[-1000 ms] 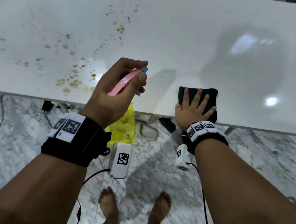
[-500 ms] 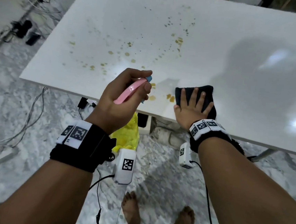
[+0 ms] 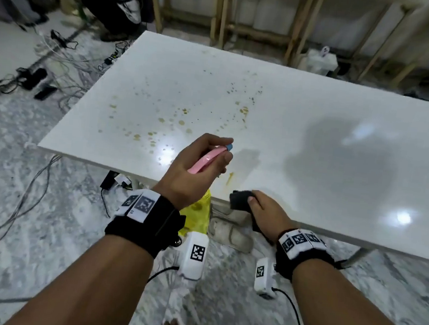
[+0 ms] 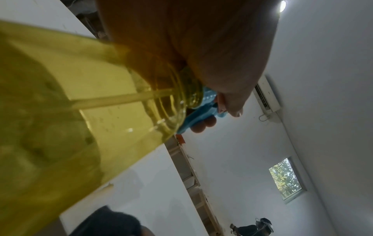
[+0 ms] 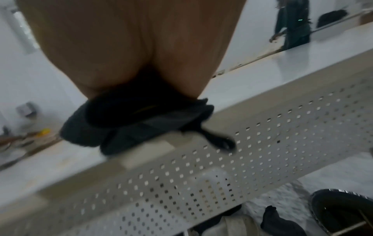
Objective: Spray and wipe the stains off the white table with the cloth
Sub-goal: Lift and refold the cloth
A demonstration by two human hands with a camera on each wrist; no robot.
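The white table carries several yellow-brown stains on its left half and a smear near the front edge. My left hand grips a spray bottle with a pink top, blue nozzle and yellow body, held above the front edge with the nozzle pointing over the table. My right hand grips the bunched dark cloth at the front edge, just right of the smear. In the right wrist view the cloth hangs partly over the edge under my palm.
Cables lie on the marble floor left of the table. Pale shoes sit under the front edge, beside a perforated panel. Another person is at the far left. Wooden frames stand behind the table.
My right hand went from lying flat on the spread cloth to gripping it bunched, drawn back to the front edge. The head view has lifted and backed off. The left hand keeps the bottle.
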